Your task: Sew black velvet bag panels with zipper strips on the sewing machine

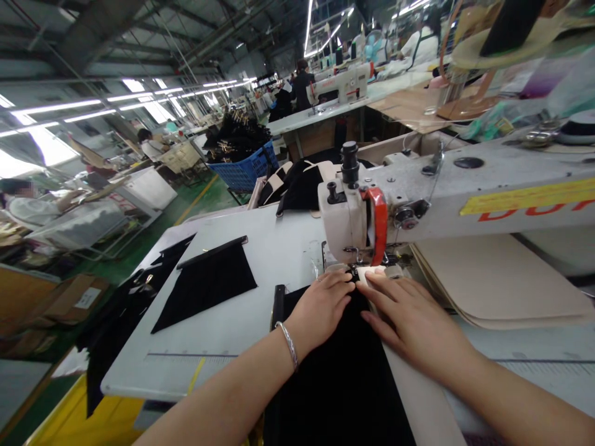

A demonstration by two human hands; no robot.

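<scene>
A black fabric panel (341, 384) lies under the sewing machine (353, 217) with a cream-coloured piece (418, 396) along its right side. My left hand (325, 303), a silver bracelet on its wrist, rests on the black fabric just left of the presser foot, fingers stretched forward and slightly bent. My right hand (404, 310) lies with fingers spread over the cream piece, its fingertips close to the presser foot. Both hands press from above; neither is wrapped round anything. The needle point is hidden behind the machine head and fingers. A black strip (277, 306) edges the fabric at left.
Another black panel (214, 275) lies on the white table (186, 365) at left, and dark fabric hangs over its edge. Cream sheets (502, 279) are stacked beneath the machine arm. Beyond stand a blue crate (244, 170) of black pieces and another sewing machine (344, 83). Other people sit farther off.
</scene>
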